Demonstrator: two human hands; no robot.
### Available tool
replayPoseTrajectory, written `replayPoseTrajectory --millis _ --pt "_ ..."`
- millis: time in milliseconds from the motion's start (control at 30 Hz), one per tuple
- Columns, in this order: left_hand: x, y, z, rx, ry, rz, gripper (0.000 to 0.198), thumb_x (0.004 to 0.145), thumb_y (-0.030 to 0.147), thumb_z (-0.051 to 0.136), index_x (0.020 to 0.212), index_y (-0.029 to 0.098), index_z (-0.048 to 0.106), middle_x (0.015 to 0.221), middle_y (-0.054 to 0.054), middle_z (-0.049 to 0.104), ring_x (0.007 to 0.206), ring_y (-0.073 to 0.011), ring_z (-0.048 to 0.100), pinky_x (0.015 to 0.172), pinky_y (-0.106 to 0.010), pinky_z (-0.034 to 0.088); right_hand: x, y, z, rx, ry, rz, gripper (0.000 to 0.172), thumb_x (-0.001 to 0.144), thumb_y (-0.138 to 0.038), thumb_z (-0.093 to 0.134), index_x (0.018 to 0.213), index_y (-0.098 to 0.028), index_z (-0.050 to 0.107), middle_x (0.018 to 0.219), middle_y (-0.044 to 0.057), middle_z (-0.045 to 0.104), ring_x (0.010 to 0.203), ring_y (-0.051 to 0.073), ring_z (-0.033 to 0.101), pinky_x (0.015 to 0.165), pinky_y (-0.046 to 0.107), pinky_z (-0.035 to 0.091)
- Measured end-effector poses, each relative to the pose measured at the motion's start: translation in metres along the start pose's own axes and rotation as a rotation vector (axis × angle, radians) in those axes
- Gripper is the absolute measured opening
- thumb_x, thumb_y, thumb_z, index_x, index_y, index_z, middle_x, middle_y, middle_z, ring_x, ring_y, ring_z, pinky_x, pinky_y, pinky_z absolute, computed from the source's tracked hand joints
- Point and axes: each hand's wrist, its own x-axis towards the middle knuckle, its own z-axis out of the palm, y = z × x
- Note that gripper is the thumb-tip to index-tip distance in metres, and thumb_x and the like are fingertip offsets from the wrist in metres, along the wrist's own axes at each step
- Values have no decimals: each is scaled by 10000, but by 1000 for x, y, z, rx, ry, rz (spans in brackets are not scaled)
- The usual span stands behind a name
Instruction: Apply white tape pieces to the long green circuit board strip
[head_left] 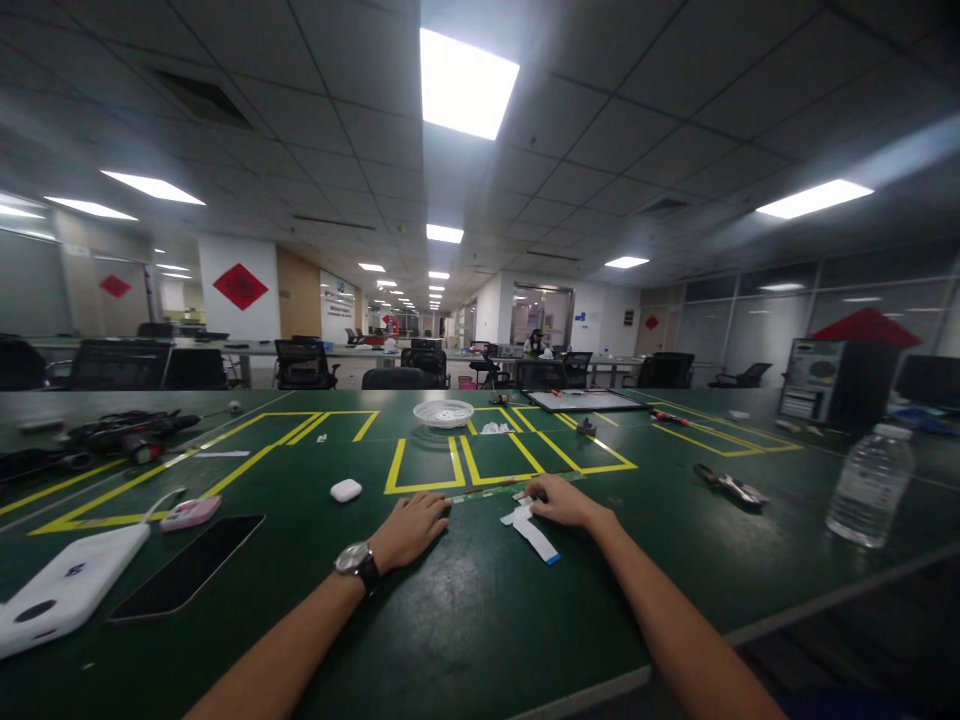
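On the green table lies a long thin green circuit strip (484,493), running left to right in front of me. My left hand (411,530), wearing a wristwatch, rests flat with fingers stretched out, fingertips by the strip's left end. My right hand (561,502) has its fingers bent and pinched at the upper part of a white ribbon cable (537,538), close to the strip. The cable's free end is blue and points toward me. The right fingertips partly hide where cable and strip meet.
To the left are a white power bank (79,575), a black phone (195,565), a pink case (190,512) and a white earbud case (346,490). A white basket (442,413) stands ahead. Pliers (731,488) and a water bottle (871,487) are on the right.
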Motion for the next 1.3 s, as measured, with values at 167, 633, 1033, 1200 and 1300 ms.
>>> replayPoseTrajectory --millis 167,633,1033,1200,1300 --pt "0 1 0 5 -5 -7 415 1004 407 343 1349 244 505 1429 -89 489 1314 -273 419 1030 -456 338 3 -18 4 -17 -1 -18 260 820 -334 602 969 -157 721 966 99 687 896 225 612 773 294 447" --pt "0 1 0 16 3 2 411 1005 405 349 1349 241 504 1424 -92 497 1305 -278 433 1021 -463 354 -1 -77 -1 333 -301 -376 166 818 -292 640 876 -179 746 914 14 727 880 165 653 840 243 459" --pt "1 8 -15 58 142 17 365 1011 373 375 1316 233 518 1474 -87 437 1340 -268 390 1061 -463 313 19 -35 18 -187 -39 294 662 900 -668 375 1353 -214 542 1341 186 552 1277 344 461 1044 543 305" --pt "4 13 -29 58 218 24 354 1013 349 368 1300 226 534 1429 -80 484 1312 -254 414 1061 -431 317 23 -59 21 -41 -130 -1 600 949 -607 320 1364 -231 537 1424 125 497 1327 288 422 1097 456 293" --pt "5 13 -31 27 211 30 362 1014 351 364 1305 217 531 1404 -84 507 1302 -255 423 1065 -421 320 21 -77 22 98 -215 -187 568 949 -555 387 1391 -218 506 1493 111 417 1369 272 375 1127 417 276"
